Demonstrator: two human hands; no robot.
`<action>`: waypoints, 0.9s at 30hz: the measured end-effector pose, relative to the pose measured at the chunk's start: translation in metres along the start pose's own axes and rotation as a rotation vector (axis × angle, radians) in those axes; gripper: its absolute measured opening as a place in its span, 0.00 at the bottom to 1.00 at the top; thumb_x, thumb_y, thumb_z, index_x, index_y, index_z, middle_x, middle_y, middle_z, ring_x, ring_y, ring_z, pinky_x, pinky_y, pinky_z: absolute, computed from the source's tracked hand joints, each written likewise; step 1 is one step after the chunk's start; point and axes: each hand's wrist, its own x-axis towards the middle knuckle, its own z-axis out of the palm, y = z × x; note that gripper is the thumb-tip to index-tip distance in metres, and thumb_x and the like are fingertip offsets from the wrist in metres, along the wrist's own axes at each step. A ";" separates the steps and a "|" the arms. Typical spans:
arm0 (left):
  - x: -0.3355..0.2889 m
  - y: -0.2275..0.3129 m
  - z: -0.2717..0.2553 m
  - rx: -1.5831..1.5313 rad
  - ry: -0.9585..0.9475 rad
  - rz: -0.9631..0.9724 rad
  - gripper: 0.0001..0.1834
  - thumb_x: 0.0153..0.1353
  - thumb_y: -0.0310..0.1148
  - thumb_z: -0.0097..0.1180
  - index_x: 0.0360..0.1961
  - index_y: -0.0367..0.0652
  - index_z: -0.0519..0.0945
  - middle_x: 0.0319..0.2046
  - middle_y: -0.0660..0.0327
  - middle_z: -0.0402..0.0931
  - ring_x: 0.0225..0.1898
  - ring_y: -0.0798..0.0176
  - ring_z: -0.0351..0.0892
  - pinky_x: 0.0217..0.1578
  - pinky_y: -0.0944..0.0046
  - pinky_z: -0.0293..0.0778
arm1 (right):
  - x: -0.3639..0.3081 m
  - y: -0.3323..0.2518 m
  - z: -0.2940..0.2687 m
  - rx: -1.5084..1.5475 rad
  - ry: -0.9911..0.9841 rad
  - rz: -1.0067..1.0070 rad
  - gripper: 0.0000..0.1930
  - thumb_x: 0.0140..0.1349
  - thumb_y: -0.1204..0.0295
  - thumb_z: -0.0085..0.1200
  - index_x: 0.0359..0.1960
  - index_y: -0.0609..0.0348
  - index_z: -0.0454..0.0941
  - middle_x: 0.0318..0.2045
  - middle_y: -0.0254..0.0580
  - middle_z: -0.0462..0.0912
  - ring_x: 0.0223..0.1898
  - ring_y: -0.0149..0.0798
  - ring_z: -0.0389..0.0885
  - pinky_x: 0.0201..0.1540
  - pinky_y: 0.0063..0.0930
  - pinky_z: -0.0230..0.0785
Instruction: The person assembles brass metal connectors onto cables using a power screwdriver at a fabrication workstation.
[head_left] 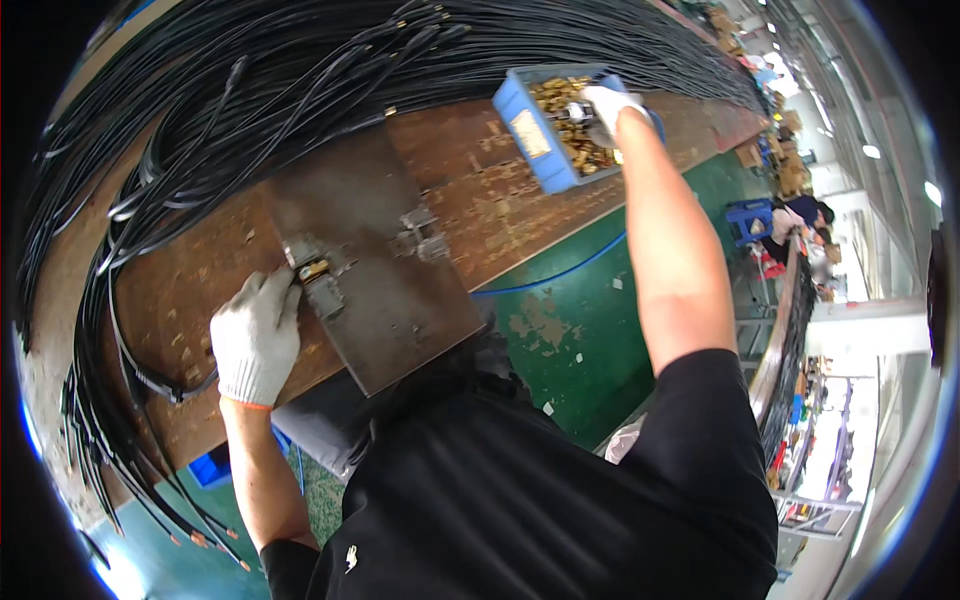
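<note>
Brass fittings (556,97) — the gloved right hand (612,108) outstretched forward over them.

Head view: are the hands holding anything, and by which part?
Cannot tell: left hand is at the metal fixture, right hand at the blue bin; grips unclear.

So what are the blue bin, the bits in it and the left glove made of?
Bin: probably plastic, with smooth, evenly blue walls.
Bits: likely brass, since they shine yellow-gold, though that could be plating.
Left glove: knitted yarn, perhaps cotton, matt white with a ribbed cuff.
</note>
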 end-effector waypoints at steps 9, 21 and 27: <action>-0.004 -0.006 0.002 -0.032 0.073 0.045 0.05 0.68 0.32 0.63 0.42 0.47 0.87 0.32 0.55 0.81 0.33 0.45 0.86 0.34 0.48 0.81 | 0.029 0.044 0.009 1.391 -0.169 -0.195 0.07 0.71 0.67 0.56 0.44 0.53 0.82 0.38 0.37 0.84 0.40 0.38 0.83 0.40 0.32 0.80; -0.005 -0.007 0.004 0.003 -0.078 -0.076 0.11 0.70 0.36 0.63 0.49 0.49 0.89 0.35 0.55 0.84 0.38 0.46 0.88 0.37 0.48 0.82 | -0.200 -0.039 -0.029 2.000 -1.224 -0.487 0.13 0.59 0.63 0.71 0.42 0.47 0.81 0.29 0.17 0.77 0.26 0.17 0.76 0.36 0.20 0.72; -0.004 -0.008 0.006 0.021 -0.083 -0.101 0.12 0.71 0.38 0.63 0.50 0.49 0.89 0.37 0.55 0.86 0.39 0.45 0.89 0.40 0.49 0.84 | -0.265 -0.093 0.031 1.776 -1.639 -0.627 0.12 0.68 0.58 0.68 0.46 0.45 0.82 0.39 0.21 0.77 0.34 0.24 0.75 0.45 0.31 0.67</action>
